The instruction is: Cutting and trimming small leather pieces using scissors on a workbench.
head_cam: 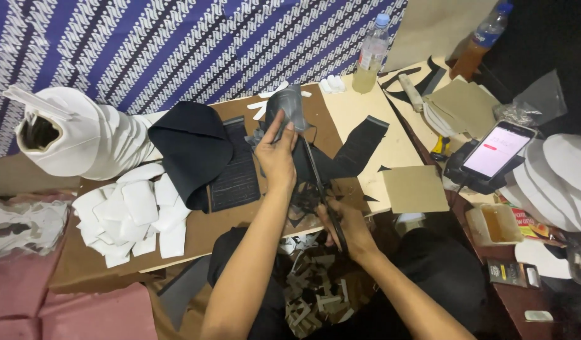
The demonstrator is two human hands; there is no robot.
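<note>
Spreading across a brown cardboard-topped surface (227, 226) lies the work, with a blue-and-white patterned cloth (177, 44) hung behind it and a heap of white cut shapes (133, 217) on the person's left. Near the middle, a black sheet of material (341, 157) runs from a folded dark cloth (189, 148) toward the far right, and the left hand (278, 154) pinches a grey-black strip (289, 107) of it, fingers (273, 129) closed on the strip's near end, lifting it so it stands up and away from the body. Black scissors (322, 189) lie with their long axis running from the right hand (344, 226), close to the body, up toward the left hand; their tip points at the held strip from just below and to the right of it. The right hand is clenched around the handles. So the strip sits beyond the blades, along their line, with the left hand already on it. Offcuts (316, 289) litter the lap below the surface's edge.
</note>
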